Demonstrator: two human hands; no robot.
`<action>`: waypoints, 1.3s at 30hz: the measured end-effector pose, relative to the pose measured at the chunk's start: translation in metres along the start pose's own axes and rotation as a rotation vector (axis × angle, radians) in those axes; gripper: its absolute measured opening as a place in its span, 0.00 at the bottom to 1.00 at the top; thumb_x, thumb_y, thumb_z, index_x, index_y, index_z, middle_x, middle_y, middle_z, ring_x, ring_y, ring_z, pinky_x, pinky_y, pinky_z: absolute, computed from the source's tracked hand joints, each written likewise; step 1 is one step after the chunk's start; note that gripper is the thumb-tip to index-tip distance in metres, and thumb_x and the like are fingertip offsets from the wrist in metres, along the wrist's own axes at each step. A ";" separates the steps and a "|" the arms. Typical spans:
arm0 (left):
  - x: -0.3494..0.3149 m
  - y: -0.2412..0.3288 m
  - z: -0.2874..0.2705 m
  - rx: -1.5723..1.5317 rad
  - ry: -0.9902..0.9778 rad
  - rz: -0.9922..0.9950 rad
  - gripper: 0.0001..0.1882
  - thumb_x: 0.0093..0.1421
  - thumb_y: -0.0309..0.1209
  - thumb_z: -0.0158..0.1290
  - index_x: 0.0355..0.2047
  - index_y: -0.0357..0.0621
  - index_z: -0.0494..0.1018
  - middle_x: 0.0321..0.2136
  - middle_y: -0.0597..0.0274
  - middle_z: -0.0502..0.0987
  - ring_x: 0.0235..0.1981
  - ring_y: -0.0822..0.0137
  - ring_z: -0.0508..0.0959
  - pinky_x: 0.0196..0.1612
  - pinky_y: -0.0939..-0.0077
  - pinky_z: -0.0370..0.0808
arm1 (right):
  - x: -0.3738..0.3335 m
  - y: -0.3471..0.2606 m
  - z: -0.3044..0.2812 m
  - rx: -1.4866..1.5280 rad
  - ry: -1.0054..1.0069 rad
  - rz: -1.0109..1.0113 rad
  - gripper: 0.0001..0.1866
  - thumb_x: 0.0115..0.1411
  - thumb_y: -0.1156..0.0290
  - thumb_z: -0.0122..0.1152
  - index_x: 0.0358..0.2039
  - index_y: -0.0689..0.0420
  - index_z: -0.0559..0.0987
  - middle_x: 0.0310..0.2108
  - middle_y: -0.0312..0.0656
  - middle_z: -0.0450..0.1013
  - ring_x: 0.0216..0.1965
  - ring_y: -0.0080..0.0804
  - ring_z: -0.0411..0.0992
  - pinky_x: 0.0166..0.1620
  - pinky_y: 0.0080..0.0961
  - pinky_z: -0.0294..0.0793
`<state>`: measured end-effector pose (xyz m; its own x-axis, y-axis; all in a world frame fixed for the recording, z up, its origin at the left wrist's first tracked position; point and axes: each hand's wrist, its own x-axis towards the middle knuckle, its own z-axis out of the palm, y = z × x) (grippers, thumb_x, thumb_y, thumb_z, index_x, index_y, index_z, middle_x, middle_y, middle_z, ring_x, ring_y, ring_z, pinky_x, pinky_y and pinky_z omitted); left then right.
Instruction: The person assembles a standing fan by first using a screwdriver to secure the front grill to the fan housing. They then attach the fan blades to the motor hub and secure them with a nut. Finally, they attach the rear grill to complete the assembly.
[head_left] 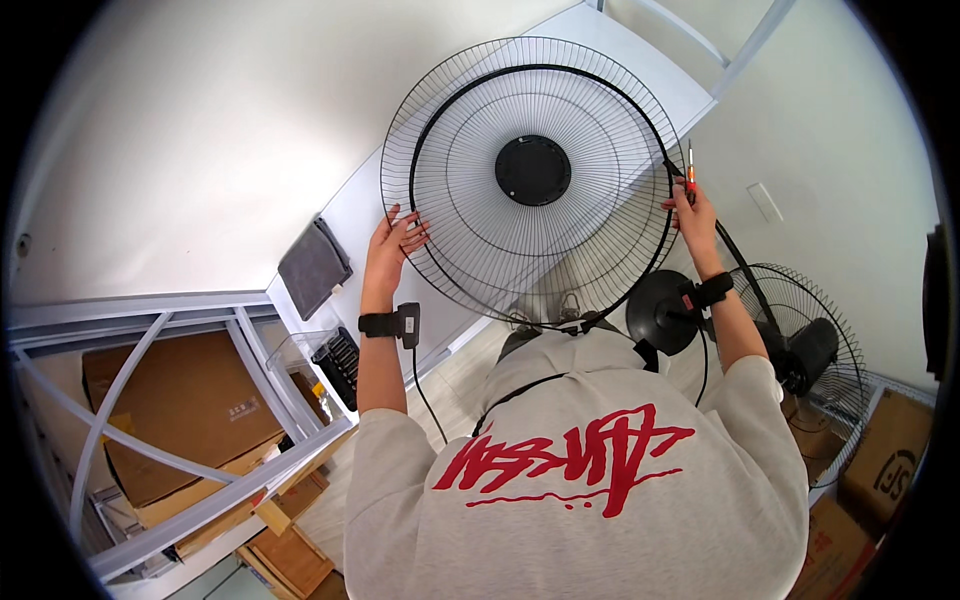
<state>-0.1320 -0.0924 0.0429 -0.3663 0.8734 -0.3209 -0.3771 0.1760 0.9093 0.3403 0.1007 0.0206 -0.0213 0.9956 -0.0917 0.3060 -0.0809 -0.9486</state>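
Note:
A large round wire fan guard (533,170) with a black disc at its centre is held upright-looking in front of me, over the white table. A thick black ring (530,67) runs around it inside the outer wire edge. My left hand (388,250) grips the guard's left rim, fingers among the wires. On the opposite rim, my right hand (695,222) holds the guard and also a screwdriver (690,175) with a red and black handle, its thin shaft pointing away from me. Black bands with small devices are strapped to both forearms.
A pedestal fan (812,348) stands at the right, near a round black base (660,312). On the white table (430,345) lie a folded grey cloth (315,268) and a black tool case (337,365). Metal shelving (140,300) holds a cardboard box (180,420); more boxes (885,455) sit lower right.

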 end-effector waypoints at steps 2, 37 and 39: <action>0.007 -0.010 -0.001 0.129 0.053 -0.011 0.24 0.67 0.25 0.41 0.62 0.36 0.53 0.55 0.45 0.68 0.49 0.53 0.76 0.51 0.62 0.77 | 0.005 0.005 0.001 -0.058 -0.016 -0.021 0.17 0.66 0.62 0.53 0.50 0.59 0.74 0.27 0.38 0.77 0.26 0.21 0.76 0.22 0.14 0.68; -0.098 -0.034 -0.043 0.425 0.290 0.303 0.21 0.60 0.36 0.56 0.46 0.30 0.71 0.25 0.60 0.77 0.23 0.75 0.77 0.26 0.80 0.74 | -0.238 -0.105 0.317 -0.200 -0.725 -0.624 0.17 0.56 0.77 0.57 0.47 0.63 0.71 0.40 0.54 0.70 0.41 0.53 0.69 0.44 0.37 0.70; -0.104 -0.036 -0.057 0.427 0.327 0.206 0.20 0.60 0.35 0.55 0.45 0.29 0.71 0.25 0.60 0.77 0.21 0.74 0.77 0.24 0.80 0.74 | -0.252 -0.100 0.328 -0.227 -0.792 -0.604 0.18 0.55 0.76 0.58 0.47 0.62 0.71 0.41 0.54 0.70 0.42 0.53 0.70 0.44 0.38 0.71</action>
<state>-0.1289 -0.2150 0.0288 -0.6655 0.7352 -0.1288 0.0826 0.2440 0.9662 0.0033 -0.1577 0.0390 -0.8299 0.5423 0.1311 0.2067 0.5172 -0.8305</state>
